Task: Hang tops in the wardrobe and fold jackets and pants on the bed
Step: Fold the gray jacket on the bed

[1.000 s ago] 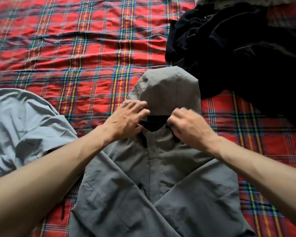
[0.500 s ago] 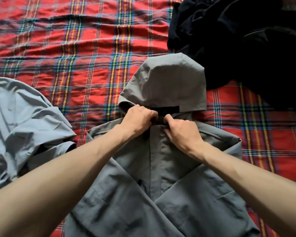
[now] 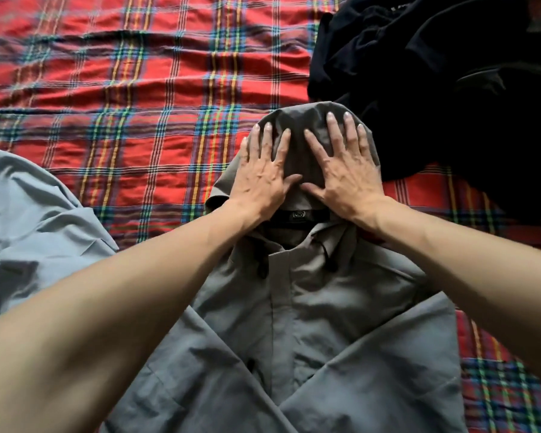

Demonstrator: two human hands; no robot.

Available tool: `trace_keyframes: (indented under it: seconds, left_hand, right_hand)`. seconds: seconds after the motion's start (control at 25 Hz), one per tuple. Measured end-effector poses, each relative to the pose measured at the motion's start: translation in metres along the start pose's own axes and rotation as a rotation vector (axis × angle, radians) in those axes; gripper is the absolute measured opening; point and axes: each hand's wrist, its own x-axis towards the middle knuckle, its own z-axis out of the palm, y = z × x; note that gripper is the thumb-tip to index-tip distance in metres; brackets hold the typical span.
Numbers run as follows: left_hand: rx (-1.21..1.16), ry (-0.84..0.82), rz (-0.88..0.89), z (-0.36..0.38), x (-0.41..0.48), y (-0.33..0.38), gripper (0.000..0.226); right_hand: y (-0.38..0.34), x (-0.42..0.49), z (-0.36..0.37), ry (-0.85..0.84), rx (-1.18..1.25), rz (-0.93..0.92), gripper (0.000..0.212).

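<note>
Both hands lie flat, fingers straight and spread, palms down on the hood point(image 3: 306, 118) of a grey jacket point(image 3: 313, 307). The left hand point(image 3: 263, 176) and right hand point(image 3: 341, 170) sit side by side, thumbs nearly meeting, and neither grips anything. Just below the wrists a black neck label point(image 3: 297, 215) shows at the collar, with two dark cord ends point(image 3: 331, 266) hanging beneath it. Nearer the person, between the forearms, the jacket body lies front up on the bed, its sleeves point(image 3: 388, 354) crossed over the chest. Right of the right hand, touching the hood's edge, a heap of black clothes point(image 3: 434, 73) crowds that side. Well off to the left of the left arm lies a crumpled light blue garment point(image 3: 28, 229). Beyond the fingertips stretches the red plaid bedcover point(image 3: 122, 89), wrinkled.
</note>
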Motion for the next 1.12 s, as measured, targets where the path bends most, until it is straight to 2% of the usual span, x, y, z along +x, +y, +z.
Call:
trace_keyframes:
  seconds: [0.12,0.28,0.44,0.6,0.68,0.72,0.8,0.84,0.88,0.96,1.04,1.12]
  left_hand:
    - [-0.037,-0.058,-0.086,0.034,0.013,-0.021,0.091]
    - [0.002,0.016,-0.051,0.065,0.018,-0.033,0.085]
    - [0.010,-0.009,-0.059,0.058,0.023,-0.032,0.080]
    - [-0.030,-0.173,-0.084,0.050,0.030,-0.032,0.081]
    - [-0.149,-0.273,-0.103,0.025,0.033,-0.029,0.082]
    - [-0.195,-0.267,-0.078,0.007,0.029,-0.031,0.079]
    - [-0.220,-0.047,0.144,-0.024,0.001,-0.039,0.062]
    - [-0.228,0.059,0.327,-0.034,-0.022,-0.043,0.052]
    - [-0.240,0.079,0.522,-0.039,-0.048,-0.047,0.045]
    - [-0.212,-0.047,0.741,-0.036,-0.089,-0.053,0.037]
    - [-0.196,-0.130,0.731,-0.022,-0.094,-0.053,0.027]
    - [-0.232,-0.157,0.632,-0.017,-0.083,-0.040,0.020]
  right_hand:
    - [0.000,0.013,0.031,-0.090,-0.056,0.099,0.108]
    - [0.001,0.016,0.068,-0.062,0.010,0.111,0.102]
    - [0.003,0.018,0.065,-0.106,0.017,0.090,0.099]
    - [0.005,0.028,0.055,-0.212,0.102,0.112,0.102]
    - [0.001,0.018,0.029,-0.156,0.220,0.144,0.087]
    - [-0.006,0.003,0.016,-0.030,0.303,0.084,0.073]
    - [-0.023,-0.043,-0.003,0.175,0.427,-0.218,0.047]
    - [-0.032,-0.068,-0.007,0.170,0.431,-0.364,0.040]
    - [-0.037,-0.087,-0.006,0.116,0.410,-0.447,0.035]
    - [-0.039,-0.102,0.000,0.046,0.393,-0.433,0.026]
    - [-0.037,-0.102,0.001,0.056,0.456,-0.343,0.020]
    - [-0.041,-0.101,0.004,0.073,0.527,-0.300,0.022]
